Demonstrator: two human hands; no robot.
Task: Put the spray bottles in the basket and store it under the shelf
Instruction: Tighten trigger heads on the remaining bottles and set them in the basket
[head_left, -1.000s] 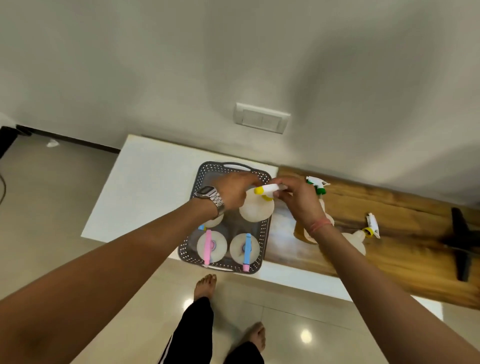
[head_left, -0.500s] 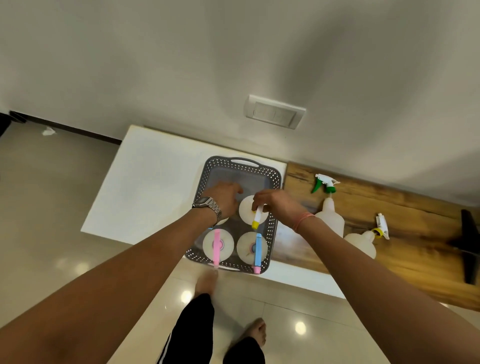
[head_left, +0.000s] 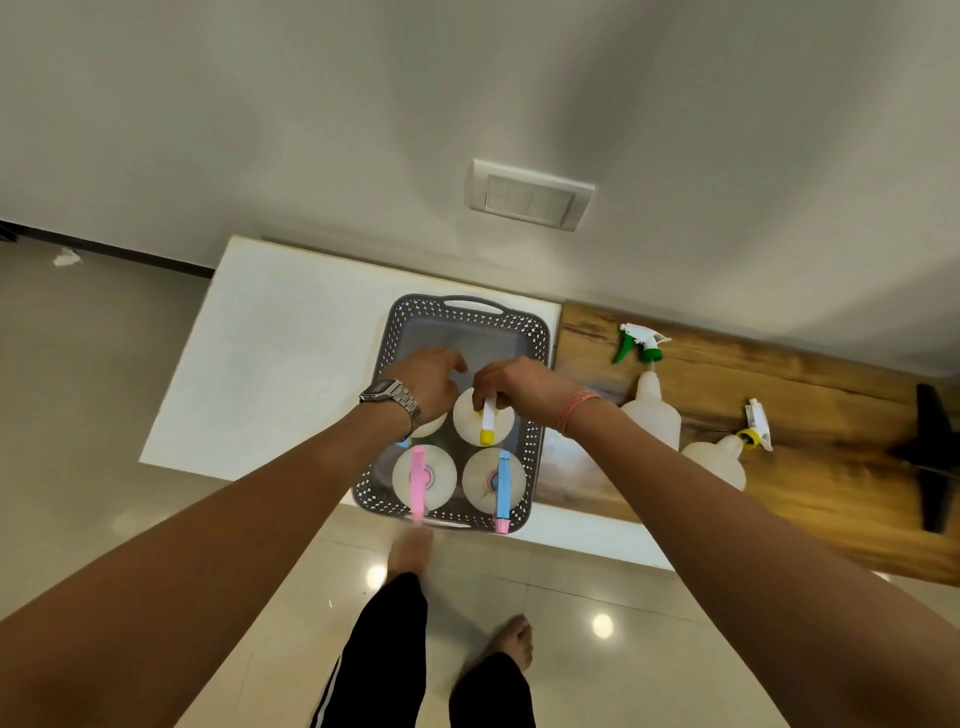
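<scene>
Tiled floor (head_left: 156, 493) nearest, then white table (head_left: 270, 364) bearing grey basket (head_left: 537, 431). Inside: pink bottle (head_left: 423, 475), blue bottle (head_left: 493, 480), yellow bottle (head_left: 483, 415) pinched at its top by right hand (head_left: 519, 384). Left hand (head_left: 431, 379) loosely curled over a fourth, grip unclear. Farther right, on wooden shelf (head_left: 779, 415), green bottle (head_left: 649, 410) and another (head_left: 722, 457)

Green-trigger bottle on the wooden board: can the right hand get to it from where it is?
Probably yes. The green-trigger bottle stands upright on the wooden board, just beside the right hand, nothing between them; that hand must first release the yellow-nozzle bottle.
</scene>
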